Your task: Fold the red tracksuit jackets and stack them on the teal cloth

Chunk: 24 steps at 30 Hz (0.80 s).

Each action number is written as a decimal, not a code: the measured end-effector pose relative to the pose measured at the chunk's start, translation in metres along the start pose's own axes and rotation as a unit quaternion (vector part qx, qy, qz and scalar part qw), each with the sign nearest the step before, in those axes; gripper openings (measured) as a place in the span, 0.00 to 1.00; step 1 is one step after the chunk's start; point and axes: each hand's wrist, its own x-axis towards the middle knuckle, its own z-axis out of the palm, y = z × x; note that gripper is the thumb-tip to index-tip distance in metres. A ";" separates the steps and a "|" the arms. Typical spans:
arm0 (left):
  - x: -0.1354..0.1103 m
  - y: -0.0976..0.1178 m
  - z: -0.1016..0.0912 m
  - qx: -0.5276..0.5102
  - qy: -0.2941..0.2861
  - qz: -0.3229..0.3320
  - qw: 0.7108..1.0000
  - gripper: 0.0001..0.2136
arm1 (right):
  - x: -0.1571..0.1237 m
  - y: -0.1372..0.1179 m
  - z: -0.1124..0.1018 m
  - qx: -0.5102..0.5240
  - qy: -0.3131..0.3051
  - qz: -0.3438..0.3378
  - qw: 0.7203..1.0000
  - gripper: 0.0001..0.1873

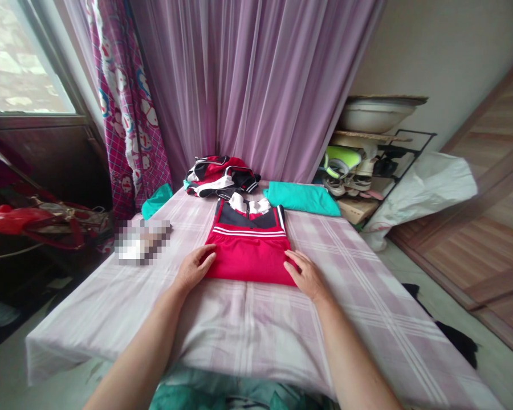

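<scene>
A folded red garment (248,250) with white stripes, a dark yoke and a white collar lies on the plaid tablecloth (256,330). My left hand (194,267) rests flat on its near left corner, fingers spread. At the near right corner lies my right hand (304,273), also flat, fingers stretched along the edge. Neither hand grips the cloth.
A crumpled red, black and white jacket (220,175) and a folded teal garment (301,197) lie at the far edge. A teal cloth (157,200) hangs at the far left corner. A shoe rack (367,171) and white bag (427,185) stand to the right. Curtains hang behind.
</scene>
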 end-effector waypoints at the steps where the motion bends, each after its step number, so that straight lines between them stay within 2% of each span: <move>1: -0.001 0.000 -0.002 0.008 -0.009 0.005 1.000 0.24 | -0.001 0.001 -0.002 0.001 -0.014 0.004 1.000 0.25; 7: -0.011 -0.006 -0.016 0.063 -0.104 0.069 0.990 0.33 | -0.009 0.008 -0.015 -0.015 -0.122 0.023 0.992 0.37; 10: -0.013 -0.010 -0.022 0.086 -0.128 0.087 0.984 0.38 | -0.012 0.010 -0.019 -0.026 -0.148 0.016 0.988 0.42; 13: -0.014 -0.012 -0.028 0.093 -0.140 0.083 0.982 0.38 | -0.012 0.007 -0.021 -0.024 -0.153 0.011 0.988 0.43; 17: -0.019 -0.014 -0.036 0.087 -0.130 0.066 0.985 0.34 | -0.012 0.004 -0.023 -0.012 -0.143 0.012 0.990 0.41; 24: -0.026 -0.013 -0.037 0.064 -0.097 0.046 0.992 0.27 | -0.019 0.000 -0.021 -0.015 -0.091 0.002 0.996 0.34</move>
